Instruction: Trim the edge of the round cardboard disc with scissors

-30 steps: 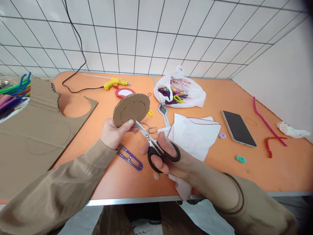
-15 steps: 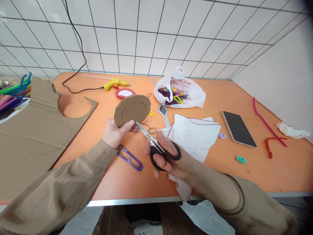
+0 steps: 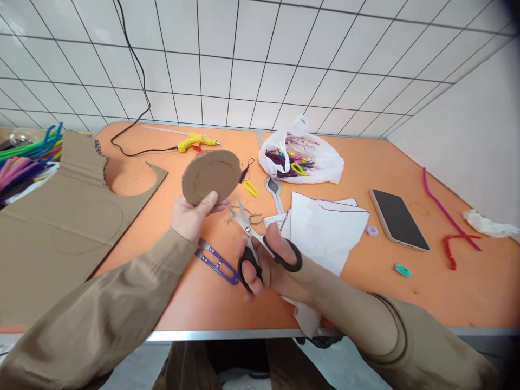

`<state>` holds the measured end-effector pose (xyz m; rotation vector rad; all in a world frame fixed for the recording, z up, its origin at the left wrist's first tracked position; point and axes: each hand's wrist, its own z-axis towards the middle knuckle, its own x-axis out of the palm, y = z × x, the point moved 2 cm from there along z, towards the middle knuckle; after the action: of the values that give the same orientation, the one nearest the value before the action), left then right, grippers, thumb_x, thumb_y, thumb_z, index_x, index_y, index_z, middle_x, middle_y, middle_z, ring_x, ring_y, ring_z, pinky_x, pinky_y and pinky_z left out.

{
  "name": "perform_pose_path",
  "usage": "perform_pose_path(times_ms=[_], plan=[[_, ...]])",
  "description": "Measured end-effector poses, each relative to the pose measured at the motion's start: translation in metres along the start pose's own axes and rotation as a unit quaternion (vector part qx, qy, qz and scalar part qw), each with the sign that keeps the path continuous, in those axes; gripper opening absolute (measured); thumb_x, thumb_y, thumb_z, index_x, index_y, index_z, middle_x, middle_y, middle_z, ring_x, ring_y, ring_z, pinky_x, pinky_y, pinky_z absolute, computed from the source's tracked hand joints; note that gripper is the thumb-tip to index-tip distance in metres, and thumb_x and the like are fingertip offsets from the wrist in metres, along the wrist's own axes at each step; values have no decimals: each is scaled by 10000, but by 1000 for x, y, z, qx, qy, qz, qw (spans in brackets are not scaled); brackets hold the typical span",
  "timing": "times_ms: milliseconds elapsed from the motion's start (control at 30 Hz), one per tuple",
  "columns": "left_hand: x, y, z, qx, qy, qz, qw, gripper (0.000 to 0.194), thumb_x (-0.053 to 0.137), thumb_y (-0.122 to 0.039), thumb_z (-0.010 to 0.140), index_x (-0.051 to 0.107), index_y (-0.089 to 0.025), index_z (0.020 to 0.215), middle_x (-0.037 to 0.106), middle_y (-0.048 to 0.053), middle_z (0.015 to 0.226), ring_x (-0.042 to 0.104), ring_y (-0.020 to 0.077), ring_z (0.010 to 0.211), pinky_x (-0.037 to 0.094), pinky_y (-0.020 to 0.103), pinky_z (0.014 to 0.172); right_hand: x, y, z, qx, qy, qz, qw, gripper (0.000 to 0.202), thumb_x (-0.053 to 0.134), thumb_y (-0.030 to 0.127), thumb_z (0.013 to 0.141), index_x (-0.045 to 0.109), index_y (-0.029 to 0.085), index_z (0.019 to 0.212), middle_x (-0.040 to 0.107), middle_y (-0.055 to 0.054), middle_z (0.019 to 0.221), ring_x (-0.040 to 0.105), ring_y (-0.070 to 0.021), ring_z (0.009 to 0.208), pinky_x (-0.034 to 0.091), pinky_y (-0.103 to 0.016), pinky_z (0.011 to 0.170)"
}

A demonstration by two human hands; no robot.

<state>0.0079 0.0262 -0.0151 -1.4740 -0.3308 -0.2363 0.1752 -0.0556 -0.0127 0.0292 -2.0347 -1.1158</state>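
An orange table point(image 3: 455, 292) bears a cut cardboard sheet point(image 3: 73, 238), left of the cardboard disc point(image 3: 211, 173). Beyond the disc to the right, a white plastic bag point(image 3: 329, 168) carries red print too small to read. The disc is raised over the table, its rim pinched by the left hand point(image 3: 190, 216). The right hand point(image 3: 276, 273) curls through the handles of scissors point(image 3: 248, 230), tips just beside the disc's lower right; the blades stand wider apart than half a second ago. A purple tassel point(image 3: 245, 172), mostly hidden then, shows right of the disc.
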Motion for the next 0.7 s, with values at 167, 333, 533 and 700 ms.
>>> perform_pose_path(times_ms=[167,333,533,700], plan=[[-4,-7,7,-66,-25,-56,996,342,855,-275,599,674,-134,852,765,87,816,743,229,668,614,273,595,-1,-2,-1,-14,78,24,997,683,532,775,774,664,118,905,680,-44,655,632,-136,508,554,-294,605],[3,-9,1,-114,48,-76,989,322,863,-266,576,699,-114,808,755,85,712,722,219,571,588,241,497,-3,4,-2,-48,29,29,998,588,590,711,789,670,140,906,654,1,616,582,-103,454,561,-275,563],[1,-7,-2,-88,83,-44,992,270,835,-308,652,724,-132,822,759,90,741,730,226,609,601,267,521,-1,5,-5,-38,2,-12,999,658,588,767,730,671,133,884,631,9,580,545,-93,416,551,-268,520],[3,-8,-5,-63,90,1,994,308,833,-362,642,719,-130,810,747,102,710,730,251,633,612,317,545,2,5,-5,-27,-4,-19,999,668,603,776,706,678,133,872,617,14,561,528,-80,393,540,-245,494]])
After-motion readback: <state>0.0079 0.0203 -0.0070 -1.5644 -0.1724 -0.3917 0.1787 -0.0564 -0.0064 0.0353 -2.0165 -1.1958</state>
